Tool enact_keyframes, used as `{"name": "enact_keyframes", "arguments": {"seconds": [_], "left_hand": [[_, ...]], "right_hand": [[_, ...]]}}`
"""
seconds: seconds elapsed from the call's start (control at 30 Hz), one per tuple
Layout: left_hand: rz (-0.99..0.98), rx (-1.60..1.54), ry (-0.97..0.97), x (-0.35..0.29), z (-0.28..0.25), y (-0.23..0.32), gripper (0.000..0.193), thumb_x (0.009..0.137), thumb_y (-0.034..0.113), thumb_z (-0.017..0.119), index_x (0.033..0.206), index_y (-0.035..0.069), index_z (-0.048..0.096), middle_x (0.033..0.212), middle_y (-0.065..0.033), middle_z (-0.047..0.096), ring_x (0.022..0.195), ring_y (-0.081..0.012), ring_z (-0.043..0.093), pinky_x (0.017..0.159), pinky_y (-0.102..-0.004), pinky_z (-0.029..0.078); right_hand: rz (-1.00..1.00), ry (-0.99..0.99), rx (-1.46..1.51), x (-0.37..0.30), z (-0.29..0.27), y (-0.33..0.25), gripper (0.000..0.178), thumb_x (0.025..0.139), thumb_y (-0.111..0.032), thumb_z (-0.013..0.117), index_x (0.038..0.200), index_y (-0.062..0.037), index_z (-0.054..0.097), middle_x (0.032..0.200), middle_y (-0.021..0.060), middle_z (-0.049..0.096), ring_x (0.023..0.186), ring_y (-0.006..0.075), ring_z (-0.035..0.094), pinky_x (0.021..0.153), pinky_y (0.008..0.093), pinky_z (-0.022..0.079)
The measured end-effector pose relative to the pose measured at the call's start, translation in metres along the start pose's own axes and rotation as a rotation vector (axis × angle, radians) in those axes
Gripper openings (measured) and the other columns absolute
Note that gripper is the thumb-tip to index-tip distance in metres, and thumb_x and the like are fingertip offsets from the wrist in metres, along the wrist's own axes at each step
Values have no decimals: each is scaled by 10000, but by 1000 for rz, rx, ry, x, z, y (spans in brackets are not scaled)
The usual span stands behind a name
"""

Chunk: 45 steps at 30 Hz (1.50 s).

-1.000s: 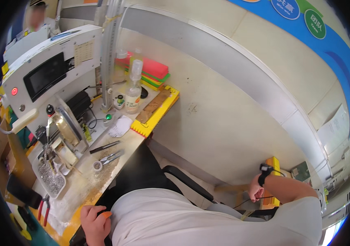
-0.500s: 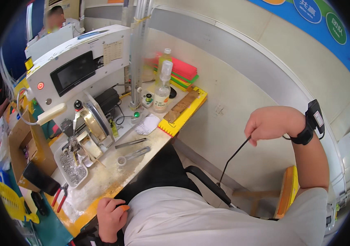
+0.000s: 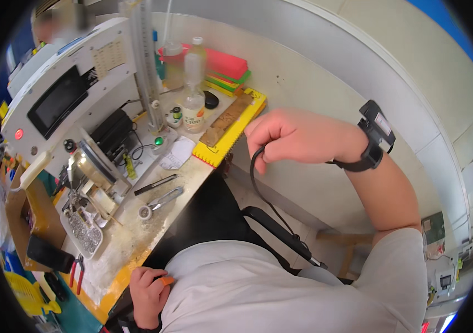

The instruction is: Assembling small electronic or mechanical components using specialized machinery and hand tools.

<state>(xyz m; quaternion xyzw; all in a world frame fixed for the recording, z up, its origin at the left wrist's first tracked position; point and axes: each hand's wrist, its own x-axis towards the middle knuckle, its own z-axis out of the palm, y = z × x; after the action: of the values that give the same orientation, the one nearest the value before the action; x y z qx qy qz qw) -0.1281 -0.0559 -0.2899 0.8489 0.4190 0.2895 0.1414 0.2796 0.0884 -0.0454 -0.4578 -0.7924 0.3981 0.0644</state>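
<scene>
A black cable [image 3: 267, 197] is pinched in the fingers of my right hand [image 3: 297, 136], which is raised beside the corner of the bench. From there the cable curves down toward the black chair armrest [image 3: 272, 230]; its lower end cannot be made out. At the bench's front edge, close to my body, my left hand [image 3: 149, 297] is curled around a small orange object [image 3: 165, 281], mostly hidden in the fingers. Nearest my right hand on the bench is a yellow spiral-edged pad [image 3: 209, 154] with a brown strip [image 3: 225, 119] on it.
A white machine [image 3: 26, 133] with a dark screen stands on the bench [image 3: 136, 236]. In front lie tweezers [image 3: 156, 184], a metal tool with a round end [image 3: 145, 212], a tray of small metal pieces [image 3: 97, 251] and red-handled pliers [image 3: 80, 275]. A clear bottle [image 3: 194, 111] stands further back.
My right hand has moved left toward the bench corner, drawing the cable along. My left hand stays in nearly the same place. The whole view has shifted, with the bench now further left.
</scene>
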Motion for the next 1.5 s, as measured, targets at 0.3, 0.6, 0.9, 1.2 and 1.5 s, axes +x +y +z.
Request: {"name": "enact_keyframes", "arguments": {"seconds": [0.3, 0.6, 0.9, 1.2, 1.5], "left_hand": [[73, -56, -72, 38, 14, 7, 226, 650, 27, 774, 860, 101, 735, 1019, -25, 732, 945, -311, 621, 815, -417, 521], [58, -192, -277, 87, 28, 27, 224, 728, 2, 733, 941, 71, 734, 1051, -80, 721, 976, -336, 625, 856, -416, 523], [-139, -715, -596, 153, 74, 67, 743, 908, 142, 792, 1514, -8, 390, 1359, -135, 584, 1103, -233, 605, 945, -369, 485], [-154, -744, -750, 190, 113, 97, 350, 1130, 355, 574, 1186, 18, 651, 1065, -71, 682, 1021, -180, 638, 902, -318, 510], [-212, -1070, -629, 216, 120, 140, 331, 1083, 302, 623, 983, -9, 674, 912, -82, 655, 819, -156, 606, 769, -289, 465]], "right_hand": [[-91, -221, 721, -27, 35, 52, 290, 1066, -245, 602, 1186, -28, 752, 1232, 64, 769, 1097, 171, 716, 1014, 294, 494], [-49, -85, 930, -3, 138, 150, 319, 1138, -255, 543, 1312, -24, 677, 1299, 92, 725, 1135, 163, 676, 1011, 335, 523], [-361, -153, 578, -31, 74, 85, 361, 1114, -341, 601, 1141, -7, 736, 954, 89, 652, 894, 200, 616, 794, 339, 482], [-384, 19, 652, -90, 66, 98, 363, 1079, -337, 588, 1032, -14, 746, 832, 44, 707, 767, 135, 646, 743, 315, 542], [195, 14, 778, -132, 190, 251, 309, 941, -305, 712, 1137, -66, 723, 1057, 84, 742, 982, 269, 675, 896, 444, 534]]}}
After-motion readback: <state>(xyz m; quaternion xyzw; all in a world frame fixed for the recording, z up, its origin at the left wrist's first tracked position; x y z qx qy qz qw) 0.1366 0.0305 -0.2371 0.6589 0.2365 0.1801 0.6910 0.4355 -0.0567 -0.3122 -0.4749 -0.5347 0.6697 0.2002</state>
